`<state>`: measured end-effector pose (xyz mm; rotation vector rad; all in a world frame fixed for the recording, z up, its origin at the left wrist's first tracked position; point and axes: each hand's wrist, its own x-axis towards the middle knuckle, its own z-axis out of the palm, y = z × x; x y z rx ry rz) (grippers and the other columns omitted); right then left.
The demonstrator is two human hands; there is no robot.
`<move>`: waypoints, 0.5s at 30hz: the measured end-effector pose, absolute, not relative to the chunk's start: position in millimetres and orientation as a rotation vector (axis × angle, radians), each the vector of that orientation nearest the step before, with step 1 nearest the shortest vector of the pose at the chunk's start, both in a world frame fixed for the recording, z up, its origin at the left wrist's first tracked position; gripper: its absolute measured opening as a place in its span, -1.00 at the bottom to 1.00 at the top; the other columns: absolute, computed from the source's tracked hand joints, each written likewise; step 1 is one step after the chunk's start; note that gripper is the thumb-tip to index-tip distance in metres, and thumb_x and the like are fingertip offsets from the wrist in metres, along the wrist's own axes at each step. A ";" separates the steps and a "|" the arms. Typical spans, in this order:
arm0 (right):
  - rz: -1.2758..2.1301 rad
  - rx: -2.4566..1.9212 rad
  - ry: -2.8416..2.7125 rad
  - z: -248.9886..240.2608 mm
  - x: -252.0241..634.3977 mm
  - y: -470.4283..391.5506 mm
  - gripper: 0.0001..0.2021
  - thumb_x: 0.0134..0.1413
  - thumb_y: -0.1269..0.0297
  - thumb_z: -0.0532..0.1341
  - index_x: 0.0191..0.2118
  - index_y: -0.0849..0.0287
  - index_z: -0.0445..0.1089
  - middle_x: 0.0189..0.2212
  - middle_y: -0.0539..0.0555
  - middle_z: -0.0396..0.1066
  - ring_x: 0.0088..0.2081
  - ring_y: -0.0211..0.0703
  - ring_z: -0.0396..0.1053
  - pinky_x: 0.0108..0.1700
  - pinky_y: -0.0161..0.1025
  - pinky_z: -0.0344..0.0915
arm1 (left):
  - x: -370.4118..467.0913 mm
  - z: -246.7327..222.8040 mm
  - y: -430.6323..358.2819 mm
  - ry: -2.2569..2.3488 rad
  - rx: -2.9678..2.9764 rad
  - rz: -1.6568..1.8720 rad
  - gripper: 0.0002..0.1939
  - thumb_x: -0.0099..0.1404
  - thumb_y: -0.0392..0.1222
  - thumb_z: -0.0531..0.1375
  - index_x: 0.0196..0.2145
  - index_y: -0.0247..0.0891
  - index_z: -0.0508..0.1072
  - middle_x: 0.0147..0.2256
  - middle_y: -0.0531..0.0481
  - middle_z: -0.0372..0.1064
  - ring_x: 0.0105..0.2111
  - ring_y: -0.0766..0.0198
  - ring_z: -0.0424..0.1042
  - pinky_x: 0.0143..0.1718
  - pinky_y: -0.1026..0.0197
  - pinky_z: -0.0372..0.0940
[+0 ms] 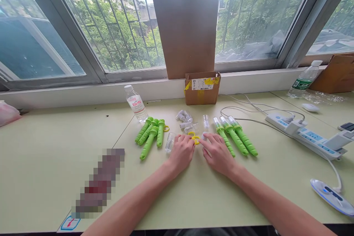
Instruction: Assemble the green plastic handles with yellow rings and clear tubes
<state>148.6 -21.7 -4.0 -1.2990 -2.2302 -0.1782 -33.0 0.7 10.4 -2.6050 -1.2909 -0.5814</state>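
Note:
My left hand (182,149) lies palm down on the table, its fingertips beside several yellow rings (195,139). Touching its outer side is a clear ribbed plastic cap (169,142). My right hand (217,152) faces it, thumb apart from the fingers, with the index fingertip by the rings and a clear cap (204,136) partly hidden behind it. Loose clear caps (190,127) lie just beyond both hands. To the left are several green spiral-ridged tubes (149,143) without caps. On the right, three green tubes (236,138) carry clear caps. Neither hand visibly holds anything.
A water bottle (136,105) stands behind the left tubes. A small cardboard box (202,92) sits by the window. Rightward are a power strip (309,134) with cables, a white oval device (332,196) and another bottle (302,80). A blurred dark object (101,184) lies left.

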 end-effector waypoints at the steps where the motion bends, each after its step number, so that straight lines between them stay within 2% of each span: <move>1: -0.174 -1.293 -2.227 -3.7 148.4 -21.6 -0.66 0.15 0.41 0.09 0.04 0.14 0.36 0.02 0.24 0.31 0.06 0.10 0.23 0.10 0.08 0.14 | -32.7 11.1 0.6 -1.287 -2.606 -0.641 -0.78 0.36 -0.32 -0.03 -0.37 -0.25 0.36 -0.25 -0.09 0.41 -0.23 0.16 0.38 -0.10 0.02 0.20; 5: -0.130 -1.162 -2.177 0.5 146.6 -21.1 -0.57 0.17 0.32 0.13 0.16 0.19 0.23 0.02 0.22 0.34 0.06 0.07 0.23 0.12 0.06 0.15 | -31.5 15.9 -1.0 -1.177 -2.666 -0.964 -0.84 0.38 -0.32 -0.04 -0.26 -0.24 0.32 -0.20 -0.07 0.44 -0.16 0.22 0.41 -0.05 0.08 0.21; 7: -0.117 -1.076 -2.127 2.7 145.7 -20.8 -0.59 0.18 0.31 0.14 0.15 0.17 0.22 -0.01 0.18 0.37 0.04 0.02 0.26 0.08 0.01 0.20 | -30.9 18.9 -3.2 -1.081 -2.715 -1.084 -0.85 0.38 -0.31 -0.03 -0.22 -0.23 0.32 -0.19 -0.05 0.44 -0.14 0.24 0.42 -0.05 0.12 0.23; 9: -0.134 -1.024 -2.069 4.1 145.2 -20.9 -0.72 0.21 0.33 0.13 0.03 0.13 0.33 -0.10 0.14 0.44 -0.04 -0.04 0.33 0.01 -0.05 0.25 | -30.5 21.6 -5.6 -1.010 -2.739 -1.137 -0.86 0.38 -0.30 -0.02 -0.21 -0.22 0.32 -0.19 -0.05 0.45 -0.13 0.24 0.41 -0.07 0.13 0.25; 11: -0.157 -1.006 -2.020 4.3 145.1 -21.7 -0.87 0.21 0.35 0.13 -0.18 0.10 0.42 -0.25 0.08 0.48 -0.18 -0.09 0.38 -0.10 -0.10 0.28 | -31.4 24.0 -6.4 -0.974 -2.734 -1.130 -0.88 0.36 -0.27 0.01 -0.21 -0.22 0.32 -0.20 -0.05 0.45 -0.13 0.22 0.41 -0.08 0.13 0.26; 13: -0.158 -1.020 -1.960 3.5 145.2 -22.8 -0.88 0.19 0.38 0.15 -0.34 0.11 0.42 -0.34 0.07 0.46 -0.26 -0.12 0.37 -0.17 -0.14 0.30 | -35.0 26.4 -3.9 -0.984 -2.685 -1.084 -0.89 0.35 -0.23 0.04 -0.21 -0.23 0.33 -0.22 -0.06 0.45 -0.16 0.20 0.41 -0.09 0.13 0.25; 15: -0.127 -1.053 -1.892 2.5 145.3 -23.8 -0.88 0.15 0.38 0.17 -0.40 0.12 0.39 -0.30 0.11 0.43 -0.22 -0.10 0.35 -0.18 -0.14 0.33 | -42.6 29.6 2.9 -1.085 -2.570 -1.007 -0.86 0.34 -0.18 0.05 -0.21 -0.25 0.35 -0.23 -0.09 0.44 -0.19 0.18 0.41 -0.12 0.12 0.25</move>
